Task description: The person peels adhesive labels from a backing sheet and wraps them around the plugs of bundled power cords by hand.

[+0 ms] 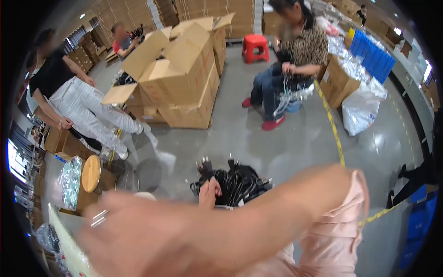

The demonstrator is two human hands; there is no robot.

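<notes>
A heap of black power cables (242, 187) with metal-pronged plugs lies in front of me. My left hand (210, 191) is closed at the near left side of this heap; what its fingers hold, if anything, is hidden. My right arm reaches across the foreground from the right, covering part of the cables and my left forearm. My right hand (124, 231) is at the lower left, large and smeared by motion. Two short silvery bars (99, 218) show at it; whether they are rings or plug prongs is unclear. Its fingers cannot be made out.
Open cardboard boxes (184, 87) are stacked ahead. A seated person (300, 55) handles cables near a red stool (255, 48); another person (64, 87) stands at left. A round wooden stool top (91, 173), a white plastic bag (364, 108) and blue crates (371, 55) flank the floor.
</notes>
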